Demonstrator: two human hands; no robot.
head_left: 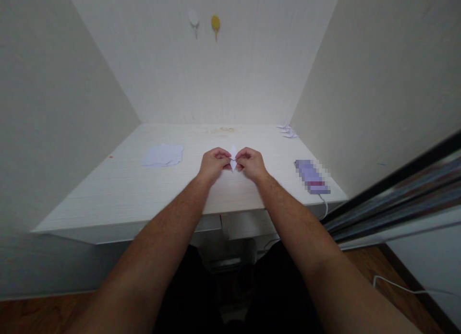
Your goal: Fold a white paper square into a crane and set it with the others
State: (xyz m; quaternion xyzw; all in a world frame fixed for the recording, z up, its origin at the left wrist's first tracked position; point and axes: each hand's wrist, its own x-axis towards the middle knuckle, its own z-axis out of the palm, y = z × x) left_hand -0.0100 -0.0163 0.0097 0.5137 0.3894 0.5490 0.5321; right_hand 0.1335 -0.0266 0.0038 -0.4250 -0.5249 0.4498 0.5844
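A small folded white paper (233,165) with pointed ends at top and bottom is held between both hands over the middle of the desk. My left hand (215,164) pinches its left side with thumb and fingers. On the paper's right side, my right hand (251,163) grips it the same way. The fingertips of the two hands nearly meet at the paper's middle and cover part of it.
White paper sheets (163,155) lie stacked at the left of the desk (118,190). Several folded paper pieces (287,131) sit at the back right corner. A blurred purple phone (310,174) with a white cable (326,208) lies at the right. Two hooks hang on the back wall.
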